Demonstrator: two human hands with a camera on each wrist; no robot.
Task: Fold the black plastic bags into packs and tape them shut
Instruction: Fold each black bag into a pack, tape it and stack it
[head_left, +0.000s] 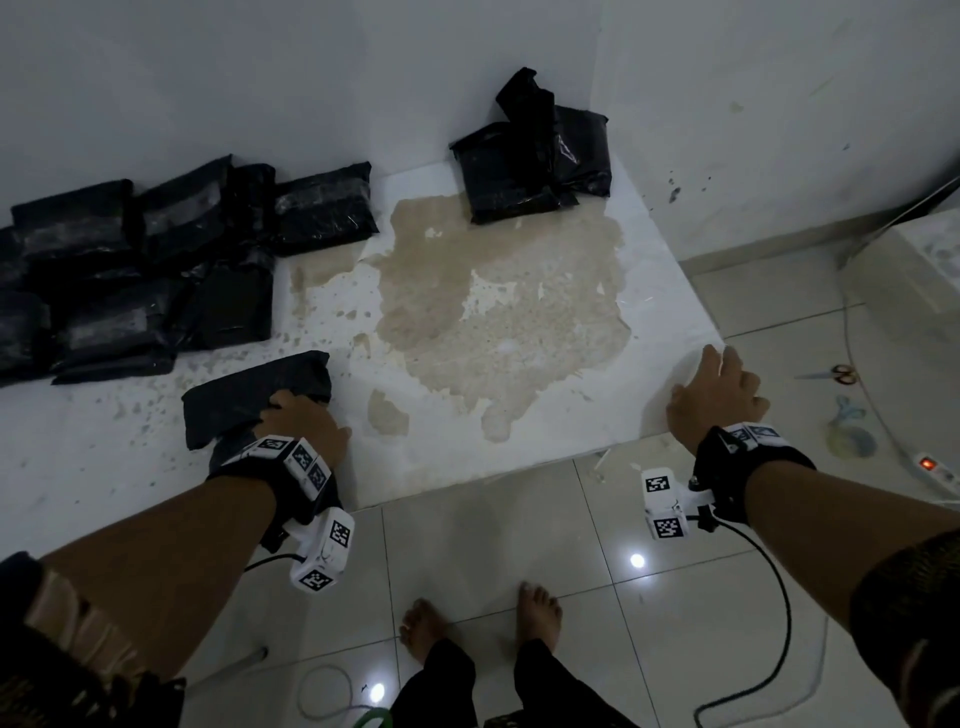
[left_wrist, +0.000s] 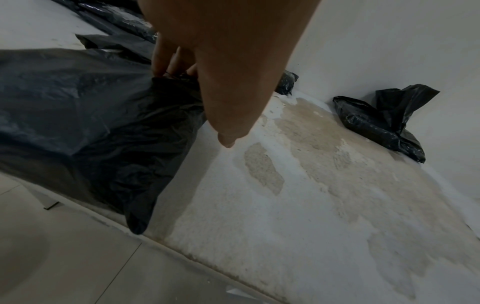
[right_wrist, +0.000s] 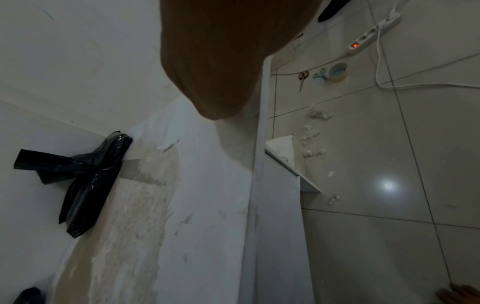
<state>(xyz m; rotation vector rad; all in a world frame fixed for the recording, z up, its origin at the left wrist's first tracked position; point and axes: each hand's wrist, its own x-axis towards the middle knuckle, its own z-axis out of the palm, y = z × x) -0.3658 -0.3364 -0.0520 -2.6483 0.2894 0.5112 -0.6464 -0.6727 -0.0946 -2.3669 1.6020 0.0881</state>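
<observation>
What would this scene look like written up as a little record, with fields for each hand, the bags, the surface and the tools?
Left hand: left hand grips the black bag pack near the table's front edge
Right hand: right hand rests with its fingers spread on the table's right corner, holding nothing
Finished packs: pile of packs at the back left
Other bags: bags by the wall, one loose flap sticking up
Surface: white table with worn, peeled brownish patches
Tools on the floor: scissors, tape roll, power strip with its switch lit
</observation>
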